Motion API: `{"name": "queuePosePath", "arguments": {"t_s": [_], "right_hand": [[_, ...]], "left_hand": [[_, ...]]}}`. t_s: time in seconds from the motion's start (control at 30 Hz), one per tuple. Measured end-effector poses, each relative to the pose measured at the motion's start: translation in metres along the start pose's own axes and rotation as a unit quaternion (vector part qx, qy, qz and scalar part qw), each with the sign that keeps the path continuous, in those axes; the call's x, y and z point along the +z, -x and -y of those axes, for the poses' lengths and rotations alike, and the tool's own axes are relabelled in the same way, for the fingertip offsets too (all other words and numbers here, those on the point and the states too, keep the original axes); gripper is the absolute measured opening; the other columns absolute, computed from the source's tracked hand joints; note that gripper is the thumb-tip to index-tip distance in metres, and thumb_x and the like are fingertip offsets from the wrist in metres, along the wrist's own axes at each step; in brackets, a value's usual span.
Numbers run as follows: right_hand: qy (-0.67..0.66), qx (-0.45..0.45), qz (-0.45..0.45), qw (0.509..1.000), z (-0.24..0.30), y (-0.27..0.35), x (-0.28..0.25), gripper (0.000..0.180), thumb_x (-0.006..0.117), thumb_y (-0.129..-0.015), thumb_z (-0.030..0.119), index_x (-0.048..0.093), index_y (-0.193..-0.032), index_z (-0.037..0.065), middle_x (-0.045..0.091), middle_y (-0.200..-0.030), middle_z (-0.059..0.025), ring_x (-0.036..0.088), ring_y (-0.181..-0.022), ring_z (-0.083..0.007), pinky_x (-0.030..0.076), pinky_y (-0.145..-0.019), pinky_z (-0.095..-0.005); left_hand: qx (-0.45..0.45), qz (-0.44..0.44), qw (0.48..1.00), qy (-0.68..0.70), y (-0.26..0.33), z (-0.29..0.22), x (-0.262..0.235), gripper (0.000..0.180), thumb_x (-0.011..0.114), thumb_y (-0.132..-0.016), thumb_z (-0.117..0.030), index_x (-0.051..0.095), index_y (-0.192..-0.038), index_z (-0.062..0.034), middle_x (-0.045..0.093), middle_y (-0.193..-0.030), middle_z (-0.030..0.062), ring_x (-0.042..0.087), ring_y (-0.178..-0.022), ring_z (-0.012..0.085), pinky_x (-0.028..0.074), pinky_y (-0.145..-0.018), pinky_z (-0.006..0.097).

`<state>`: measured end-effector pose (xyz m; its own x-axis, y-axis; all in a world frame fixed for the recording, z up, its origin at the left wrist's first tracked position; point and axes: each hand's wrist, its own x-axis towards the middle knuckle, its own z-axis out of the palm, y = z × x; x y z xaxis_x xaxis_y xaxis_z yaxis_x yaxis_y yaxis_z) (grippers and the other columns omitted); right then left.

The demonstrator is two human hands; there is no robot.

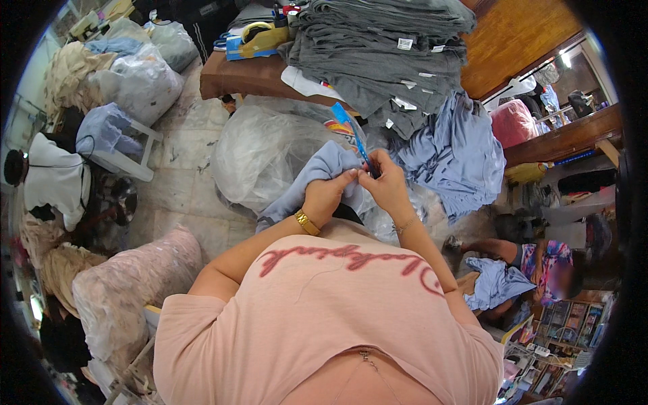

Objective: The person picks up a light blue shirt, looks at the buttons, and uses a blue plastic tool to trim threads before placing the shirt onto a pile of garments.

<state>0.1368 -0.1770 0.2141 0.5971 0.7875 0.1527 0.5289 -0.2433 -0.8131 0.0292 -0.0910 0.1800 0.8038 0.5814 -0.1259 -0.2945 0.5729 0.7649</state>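
One curled left hand (328, 196) grips soft, bunched cloth (322, 165); beside it, the right hand (387, 183) pinches a slim blue tool (348, 123).

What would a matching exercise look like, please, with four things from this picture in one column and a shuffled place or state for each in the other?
Things:
1. Slim blue item
2. Gold wristband
3. Grey garments
4. White stool

Places or states:
A. around the wrist of the left hand
B. partly covered by light blue cloth
C. jutting up past the right hand
D. in a tall pile at the top of the view

Right pairs: 1-C, 2-A, 3-D, 4-B
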Motion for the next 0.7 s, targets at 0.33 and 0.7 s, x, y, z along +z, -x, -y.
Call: {"name": "queuePosePath", "arguments": {"t_s": [0.33,0.7], "right_hand": [[-0.070,-0.007,-0.054,0.996,-0.007,0.008,0.002,0.023,0.063,-0.076,0.010,0.056,-0.095,0.001,0.062,-0.076,-0.0100,0.059,-0.066,-0.0169,0.046,-0.060,-0.0277],[0.075,-0.049,-0.084,0.992,0.023,0.030,-0.041,0.019,0.064,-0.079,0.015,0.058,-0.091,0.003,0.058,-0.070,-0.0078,0.051,-0.057,-0.0120,0.041,-0.053,-0.0266]], "left_hand": [[-0.035,0.001,0.999,0.010,0.001,-0.012,0.004,0.019,0.064,-0.077,-0.012,0.060,-0.092,-0.0009,0.060,-0.083,-0.0007,0.053,-0.072,0.0081,0.041,-0.061,0.020],[-0.044,-0.026,0.999,-0.014,-0.015,0.006,-0.017,0.015,0.065,-0.072,-0.007,0.059,-0.084,-0.0024,0.058,-0.078,0.0013,0.053,-0.067,0.0106,0.042,-0.060,0.023]]}}
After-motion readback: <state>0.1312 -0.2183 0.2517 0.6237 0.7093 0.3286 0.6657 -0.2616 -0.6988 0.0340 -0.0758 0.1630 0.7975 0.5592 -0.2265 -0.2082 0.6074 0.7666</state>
